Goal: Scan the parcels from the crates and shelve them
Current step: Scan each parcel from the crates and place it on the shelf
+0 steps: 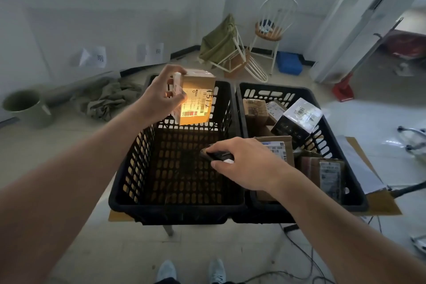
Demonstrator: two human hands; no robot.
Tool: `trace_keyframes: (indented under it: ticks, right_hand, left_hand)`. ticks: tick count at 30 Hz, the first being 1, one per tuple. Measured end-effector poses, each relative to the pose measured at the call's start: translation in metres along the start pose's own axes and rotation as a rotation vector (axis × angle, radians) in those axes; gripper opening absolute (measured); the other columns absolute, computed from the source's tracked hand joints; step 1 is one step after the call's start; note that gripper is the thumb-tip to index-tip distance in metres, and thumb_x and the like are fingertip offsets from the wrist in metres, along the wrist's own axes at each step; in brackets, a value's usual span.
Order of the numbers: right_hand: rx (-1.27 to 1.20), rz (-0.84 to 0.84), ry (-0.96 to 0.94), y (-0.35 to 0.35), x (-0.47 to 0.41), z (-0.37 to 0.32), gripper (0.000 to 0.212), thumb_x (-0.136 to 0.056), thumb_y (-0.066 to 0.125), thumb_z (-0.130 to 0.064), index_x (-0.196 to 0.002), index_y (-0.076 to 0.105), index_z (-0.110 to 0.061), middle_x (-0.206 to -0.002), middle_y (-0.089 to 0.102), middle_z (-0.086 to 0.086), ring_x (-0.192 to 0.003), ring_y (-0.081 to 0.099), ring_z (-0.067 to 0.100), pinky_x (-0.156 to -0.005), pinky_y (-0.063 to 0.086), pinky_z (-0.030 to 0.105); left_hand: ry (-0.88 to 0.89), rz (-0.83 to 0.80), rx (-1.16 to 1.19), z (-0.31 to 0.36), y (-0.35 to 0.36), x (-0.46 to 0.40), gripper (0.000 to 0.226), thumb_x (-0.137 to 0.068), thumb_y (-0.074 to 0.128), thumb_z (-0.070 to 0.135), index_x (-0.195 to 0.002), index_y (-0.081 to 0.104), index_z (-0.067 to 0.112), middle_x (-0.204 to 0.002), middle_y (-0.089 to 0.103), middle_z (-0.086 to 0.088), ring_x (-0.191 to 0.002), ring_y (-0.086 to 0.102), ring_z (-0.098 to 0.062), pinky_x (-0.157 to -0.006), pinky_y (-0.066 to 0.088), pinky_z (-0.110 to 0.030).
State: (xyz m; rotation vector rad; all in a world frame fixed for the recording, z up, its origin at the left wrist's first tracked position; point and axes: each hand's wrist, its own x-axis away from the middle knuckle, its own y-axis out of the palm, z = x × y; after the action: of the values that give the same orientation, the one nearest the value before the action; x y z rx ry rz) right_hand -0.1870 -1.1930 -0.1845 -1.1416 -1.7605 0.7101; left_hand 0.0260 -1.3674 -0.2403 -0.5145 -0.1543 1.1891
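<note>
The left hand gripped a cardboard parcel by its side, fingers curled round it, above the far end of the left crate, which held nothing else visible. The right hand clasped a dark scanner, casting yellow light on the parcel's label. The right crate beside it held several boxed parcels.

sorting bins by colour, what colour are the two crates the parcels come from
Both crates, left and right, are black perforated plastic, clearest in the head view.
</note>
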Motion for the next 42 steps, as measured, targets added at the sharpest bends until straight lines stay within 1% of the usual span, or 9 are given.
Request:
trace_keyframes:
  ticks: [3, 7, 14, 18, 20, 23, 27, 35, 42]
  right_hand:
    - [0.017, 0.03, 0.015, -0.001, -0.003, -0.002, 0.04, -0.106, 0.06, -0.044, -0.146, 0.059, -0.045, -0.14, 0.066, -0.012, -0.129, 0.059, 0.017, -0.114, 0.048, 0.045]
    - [0.013, 0.083, 0.037, -0.005, -0.005, -0.008, 0.039, -0.106, 0.059, -0.044, -0.145, 0.059, -0.046, -0.135, 0.068, -0.01, -0.127, 0.059, 0.018, -0.115, 0.045, 0.049]
    - [-0.132, 0.094, 0.064, -0.008, -0.005, -0.017, 0.038, -0.106, 0.06, -0.044, -0.144, 0.061, -0.046, -0.133, 0.065, -0.009, -0.118, 0.06, 0.013, -0.1, 0.052, 0.035]
    - [-0.178, 0.061, 0.086, -0.013, -0.007, -0.021, 0.036, -0.105, 0.061, -0.045, -0.141, 0.063, -0.046, -0.124, 0.065, -0.006, -0.104, 0.063, 0.009, -0.084, 0.052, 0.026]
    - [-0.11, 0.048, 0.091, -0.014, -0.009, -0.024, 0.036, -0.106, 0.061, -0.043, -0.141, 0.063, -0.045, -0.126, 0.066, -0.006, -0.104, 0.065, 0.011, -0.091, 0.055, 0.031]
    - [0.099, 0.038, 0.121, -0.012, -0.013, -0.027, 0.036, -0.105, 0.061, -0.042, -0.141, 0.064, -0.043, -0.134, 0.068, -0.006, -0.121, 0.062, 0.021, -0.11, 0.049, 0.047]
    - [0.268, 0.016, 0.17, -0.008, -0.015, -0.029, 0.034, -0.102, 0.061, -0.046, -0.136, 0.064, -0.047, -0.129, 0.068, -0.003, -0.119, 0.058, 0.029, -0.106, 0.049, 0.052]
    - [0.362, 0.052, 0.151, 0.002, -0.016, -0.038, 0.036, -0.104, 0.058, -0.047, -0.141, 0.06, -0.048, -0.132, 0.067, -0.001, -0.12, 0.054, 0.03, -0.106, 0.045, 0.052]
    - [0.344, 0.084, 0.158, 0.004, -0.021, -0.041, 0.039, -0.104, 0.058, -0.048, -0.143, 0.058, -0.049, -0.131, 0.068, -0.002, -0.123, 0.055, 0.031, -0.108, 0.043, 0.056]
  left_hand:
    - [0.03, -0.019, 0.03, 0.001, -0.005, -0.001, 0.045, -0.101, 0.064, 0.009, -0.135, 0.044, 0.032, -0.146, 0.048, -0.015, -0.134, 0.052, -0.036, -0.066, 0.059, -0.014]
    - [0.018, -0.025, 0.045, 0.003, -0.012, -0.001, 0.045, -0.101, 0.062, 0.007, -0.133, 0.043, 0.032, -0.146, 0.049, -0.013, -0.132, 0.051, -0.032, -0.065, 0.058, -0.013]
    - [0.016, -0.042, 0.045, 0.005, -0.019, 0.0, 0.046, -0.1, 0.065, 0.007, -0.13, 0.042, 0.033, -0.146, 0.048, -0.013, -0.127, 0.058, -0.041, -0.077, 0.066, -0.033]
    - [0.01, -0.048, 0.062, 0.006, -0.022, 0.0, 0.048, -0.098, 0.067, 0.005, -0.131, 0.043, 0.031, -0.144, 0.049, -0.013, -0.126, 0.06, -0.041, -0.076, 0.065, -0.031]
    - [0.006, -0.053, 0.066, 0.007, -0.024, 0.0, 0.048, -0.098, 0.066, 0.003, -0.132, 0.043, 0.029, -0.144, 0.048, -0.013, -0.125, 0.059, -0.042, -0.073, 0.065, -0.028]
    - [-0.002, -0.068, 0.084, 0.007, -0.026, 0.001, 0.048, -0.098, 0.065, 0.003, -0.133, 0.043, 0.029, -0.142, 0.049, -0.014, -0.12, 0.062, -0.04, -0.069, 0.064, -0.027]
    - [-0.013, -0.066, 0.071, 0.006, -0.029, 0.002, 0.048, -0.099, 0.066, 0.005, -0.133, 0.044, 0.031, -0.141, 0.049, -0.014, -0.097, 0.065, -0.027, -0.061, 0.059, -0.02]
    - [-0.022, -0.089, 0.109, 0.002, -0.032, 0.004, 0.049, -0.098, 0.068, 0.006, -0.128, 0.046, 0.038, -0.142, 0.048, -0.015, -0.104, 0.065, -0.022, -0.067, 0.062, -0.027]
    - [-0.035, -0.084, 0.104, 0.002, -0.037, 0.005, 0.049, -0.098, 0.066, 0.002, -0.131, 0.047, 0.033, -0.142, 0.048, -0.013, -0.113, 0.064, -0.032, -0.066, 0.064, -0.027]
